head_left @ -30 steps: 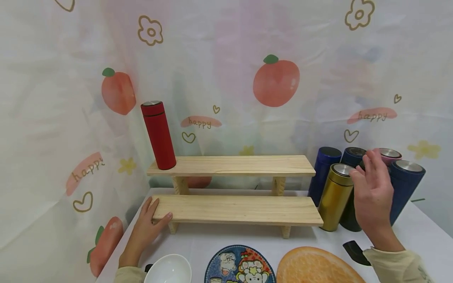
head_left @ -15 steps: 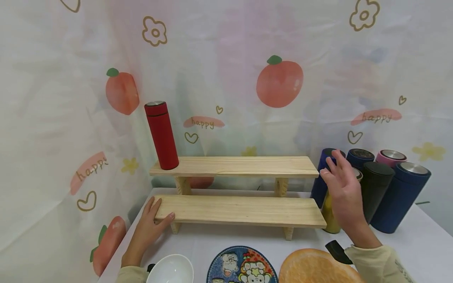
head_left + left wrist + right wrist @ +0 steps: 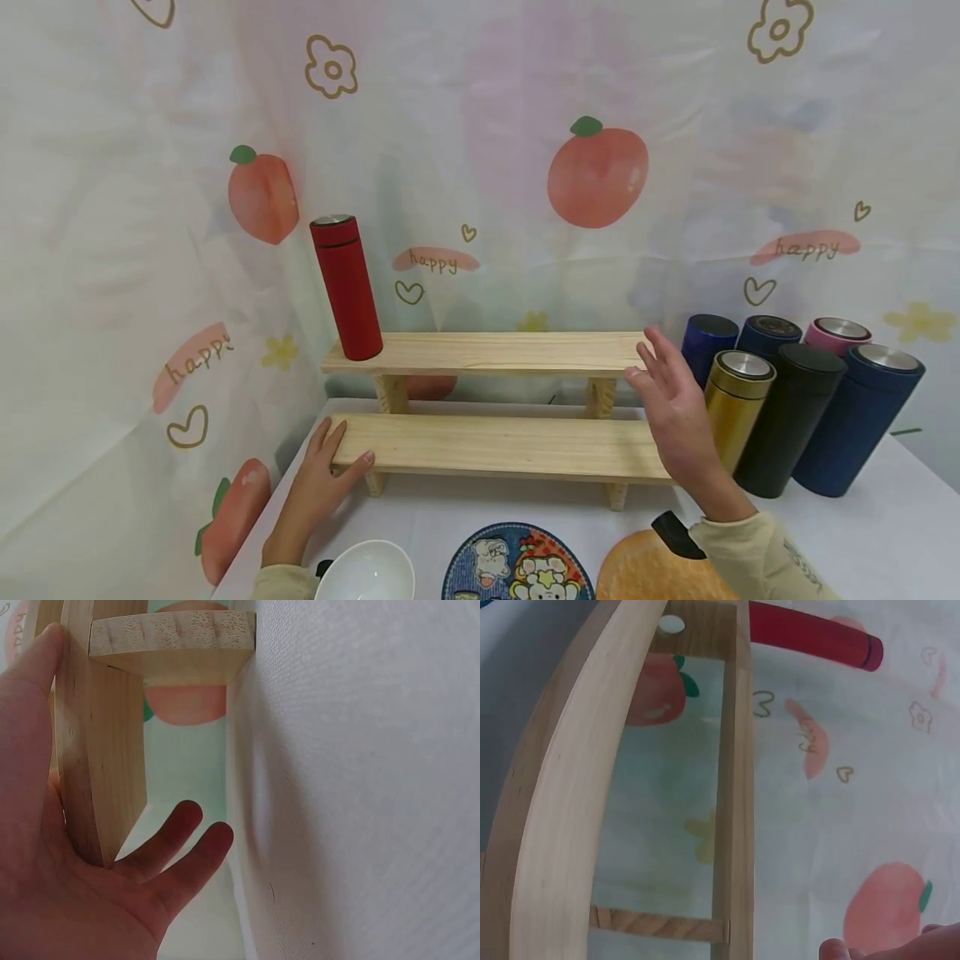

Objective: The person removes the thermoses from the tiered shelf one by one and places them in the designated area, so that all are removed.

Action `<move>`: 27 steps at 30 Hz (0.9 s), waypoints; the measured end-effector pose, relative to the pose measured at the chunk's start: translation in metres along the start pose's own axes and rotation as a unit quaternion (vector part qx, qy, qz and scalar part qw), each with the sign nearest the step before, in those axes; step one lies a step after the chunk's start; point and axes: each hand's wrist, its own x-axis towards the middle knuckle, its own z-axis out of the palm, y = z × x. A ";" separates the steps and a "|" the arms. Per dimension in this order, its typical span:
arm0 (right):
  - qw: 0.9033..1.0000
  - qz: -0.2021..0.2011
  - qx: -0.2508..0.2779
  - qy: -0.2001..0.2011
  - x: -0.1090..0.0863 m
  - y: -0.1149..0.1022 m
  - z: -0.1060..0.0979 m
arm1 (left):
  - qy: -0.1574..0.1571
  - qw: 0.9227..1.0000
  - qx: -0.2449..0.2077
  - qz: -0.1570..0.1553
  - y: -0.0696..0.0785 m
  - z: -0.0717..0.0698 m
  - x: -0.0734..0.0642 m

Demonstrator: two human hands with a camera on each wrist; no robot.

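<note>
My left hand (image 3: 317, 487) rests on the left end of the lower board of a two-tier wooden shelf (image 3: 495, 442). In the left wrist view, its thumb lies over the board's edge and two straight fingers (image 3: 196, 862) extend below the board. My right hand (image 3: 678, 421), holding nothing, is raised in front of the shelf's right end with fingers loosely extended. A red thermos (image 3: 347, 287) stands on the upper board at the far left. Beside my right hand stand a gold thermos (image 3: 738, 408) and a black one (image 3: 793, 417).
More thermoses cluster at the right: a large dark blue one (image 3: 858, 421), a pink one (image 3: 837, 331) and two blue ones behind. A white bowl (image 3: 367, 571), a round cartoon mat (image 3: 517, 567) and an orange round mat (image 3: 660, 571) lie along the front.
My right hand has moved left, from in front of the thermoses to the shelf's right end. The gold and black thermoses are more exposed now. The left hand stays on the shelf.
</note>
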 end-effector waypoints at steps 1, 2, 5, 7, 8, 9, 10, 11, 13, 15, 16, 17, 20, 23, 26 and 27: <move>1.000 0.002 0.003 -0.004 0.000 0.000 0.002 | 0.000 1.000 0.000 0.000 0.000 0.000 0.000; 1.000 0.004 0.006 -0.008 0.000 0.000 0.005 | 0.000 1.000 -0.001 0.000 0.000 0.000 0.000; 1.000 0.013 0.015 -0.014 0.002 0.001 0.010 | -0.002 1.000 -0.002 -0.001 0.000 0.000 0.000; 1.000 0.018 0.021 -0.013 0.004 0.001 0.013 | -0.002 1.000 -0.003 -0.002 0.001 0.000 0.000; 0.999 0.020 0.024 -0.013 0.005 0.001 0.015 | -0.002 1.000 -0.002 -0.003 0.001 0.000 0.001; 0.999 0.023 0.030 -0.013 0.006 0.000 0.016 | -0.001 1.000 -0.002 -0.003 0.002 0.000 0.001; 0.999 0.026 0.033 -0.013 0.007 0.000 0.018 | 0.002 1.000 0.000 0.000 0.003 0.000 0.001; 0.999 0.028 0.039 -0.014 0.008 0.000 0.020 | 0.004 1.000 0.000 0.001 0.003 0.000 0.000; 0.998 0.034 0.051 -0.018 0.010 0.000 0.023 | 0.010 1.000 0.003 0.006 0.004 0.001 0.000; 0.997 0.040 0.062 -0.022 0.011 0.000 0.027 | 0.015 1.000 0.004 0.012 0.004 0.001 0.000; 0.997 0.041 0.066 -0.025 0.011 0.000 0.029 | 0.016 1.000 0.004 0.014 0.003 0.001 0.000; 0.996 0.041 0.071 -0.027 0.012 0.000 0.032 | 0.016 1.000 0.003 0.013 0.003 0.001 0.000; 0.996 0.041 0.070 -0.034 0.013 0.000 0.038 | 0.013 1.000 0.003 0.006 0.002 0.001 0.001; 0.996 0.042 0.074 -0.038 0.015 0.000 0.045 | 0.007 1.000 0.005 -0.003 0.001 0.001 0.001; 0.994 0.046 0.087 -0.044 0.016 0.000 0.052 | 0.003 1.000 0.005 -0.006 0.001 0.000 0.001; 0.994 0.048 0.092 -0.045 0.016 0.000 0.054 | 0.003 1.000 0.006 -0.004 0.002 0.000 0.001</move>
